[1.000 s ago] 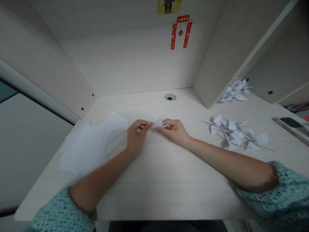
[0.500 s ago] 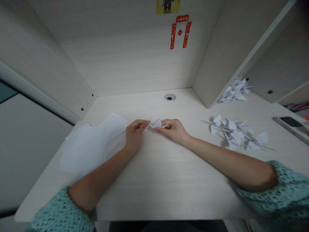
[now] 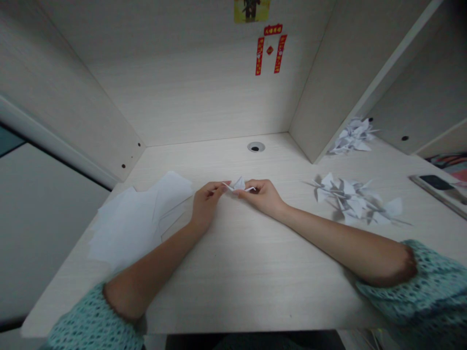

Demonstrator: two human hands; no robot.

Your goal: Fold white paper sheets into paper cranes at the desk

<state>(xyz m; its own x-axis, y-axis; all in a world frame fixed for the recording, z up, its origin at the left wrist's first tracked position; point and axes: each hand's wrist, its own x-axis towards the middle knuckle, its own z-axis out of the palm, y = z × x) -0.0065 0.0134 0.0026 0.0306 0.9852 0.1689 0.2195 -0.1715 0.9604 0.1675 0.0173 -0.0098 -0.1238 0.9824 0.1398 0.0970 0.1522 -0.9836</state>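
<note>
A small white paper crane (image 3: 239, 183) is between my hands, just above the middle of the desk. My left hand (image 3: 208, 197) pinches its thin left point between thumb and fingertips. On the other side, my right hand (image 3: 263, 195) grips the crane's body, with a narrow point sticking out over the fingers. The crane's middle fold stands up between the two hands. Part of its right side is hidden behind my right fingers.
Overlapping white paper sheets (image 3: 134, 218) lie left of my left forearm. Several folded cranes (image 3: 352, 197) are heaped on the right, with another pile (image 3: 353, 136) behind the upright panel (image 3: 339, 97). A phone (image 3: 440, 187) lies at far right; a cable hole (image 3: 256, 147) is at the back.
My left fingers have shifted slightly on the crane's left point, which now shows more and angles upward. My right hand keeps its hold. The whole view has moved a little.
</note>
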